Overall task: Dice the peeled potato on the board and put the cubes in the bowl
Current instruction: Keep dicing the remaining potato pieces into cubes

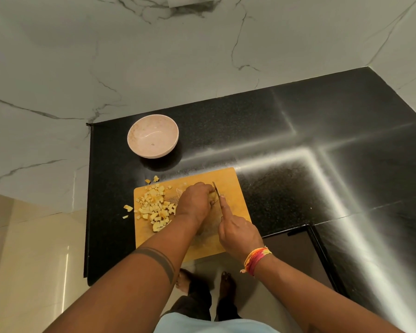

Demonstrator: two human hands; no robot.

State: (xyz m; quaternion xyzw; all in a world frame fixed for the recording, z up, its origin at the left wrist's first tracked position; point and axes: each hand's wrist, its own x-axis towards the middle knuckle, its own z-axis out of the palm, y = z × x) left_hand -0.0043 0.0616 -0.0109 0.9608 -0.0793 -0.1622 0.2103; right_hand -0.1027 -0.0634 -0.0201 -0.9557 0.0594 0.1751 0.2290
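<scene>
head view: one cam, looks down at both hands over a black desk
left hand: palm down on the board, fingers curled over the last bit of potato, pinning it just beside the blade; forearm runs in from lower left w/ a dark band around it
left grip: closed round the potato piece, most of it hidden under the fingers
right hand: comes in from lower right, wrist bent, index finger laid straight along the spine of the knife, other fingers wrapped round the handle, which is hidden
right grip: closed on the knife; blade tip points away from the person, edge down at the potato
thread band: orange/pink, on the right wrist
board: tan wood, near the front edge of the desk, front corner overhanging a little
cubes: pile on the left half of the board, touching the left wrist side; a few strays off the board on the desk, at the top-left corner & left edge
bowl: pale pink, on the desk beyond the board's left end, apart from it; no cubes inside
below: bare feet & dark trousers on a light floor
</scene>
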